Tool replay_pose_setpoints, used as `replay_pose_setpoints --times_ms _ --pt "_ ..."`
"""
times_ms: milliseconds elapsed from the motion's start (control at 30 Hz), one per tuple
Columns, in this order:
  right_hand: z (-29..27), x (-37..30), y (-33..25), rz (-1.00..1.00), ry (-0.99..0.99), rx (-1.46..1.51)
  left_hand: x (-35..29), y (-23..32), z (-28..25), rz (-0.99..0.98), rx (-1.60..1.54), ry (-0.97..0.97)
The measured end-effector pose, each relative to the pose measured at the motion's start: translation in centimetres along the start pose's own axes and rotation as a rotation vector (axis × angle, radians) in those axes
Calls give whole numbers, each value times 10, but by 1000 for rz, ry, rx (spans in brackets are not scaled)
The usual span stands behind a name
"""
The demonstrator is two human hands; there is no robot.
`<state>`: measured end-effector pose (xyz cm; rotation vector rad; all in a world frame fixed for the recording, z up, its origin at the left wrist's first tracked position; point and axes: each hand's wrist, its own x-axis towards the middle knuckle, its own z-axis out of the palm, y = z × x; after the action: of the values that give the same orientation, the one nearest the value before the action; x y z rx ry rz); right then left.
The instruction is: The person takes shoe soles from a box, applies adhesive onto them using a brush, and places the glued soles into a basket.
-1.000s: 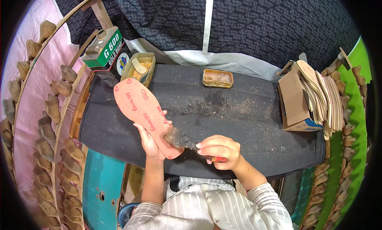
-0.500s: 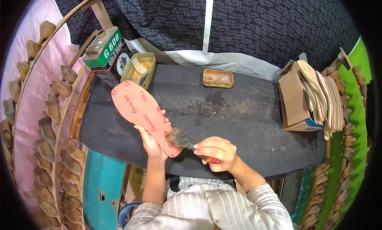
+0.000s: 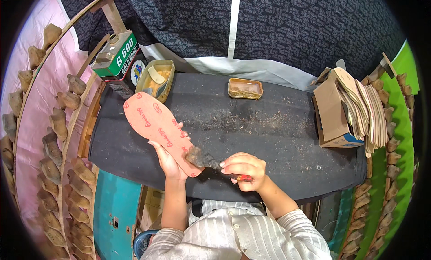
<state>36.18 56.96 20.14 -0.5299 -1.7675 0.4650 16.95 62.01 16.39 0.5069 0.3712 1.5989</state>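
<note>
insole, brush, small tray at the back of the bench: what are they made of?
Insole: looks like matte pink fibreboard, thin and flat, printed pattern.
Brush: dark clumped bristles; the red handle could be plastic or painted wood, mostly hidden by the right hand.
Tray: probably metal, with thin upright walls and brownish residue.

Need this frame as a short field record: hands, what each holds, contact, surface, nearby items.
left hand: left hand supports the pink insole from below, held up over the table
right hand: right hand grips a brush by its red handle
contact: brush bristles on the insole's near end
surface: dark worktable, speckled with debris
nearby: open glue tray, green can, small tin, cardboard box of insoles
sides: racks of shoe lasts
</note>
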Motion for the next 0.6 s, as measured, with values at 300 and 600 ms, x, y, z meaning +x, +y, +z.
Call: replay_pose_setpoints --times_ms 300,600 --pt "-21 -6 0 125 -117 30 5 2 -11 36 -14 -34" --pt "-3 -10 -6 -82 -159 -47 6 -2 1 92 66 52"
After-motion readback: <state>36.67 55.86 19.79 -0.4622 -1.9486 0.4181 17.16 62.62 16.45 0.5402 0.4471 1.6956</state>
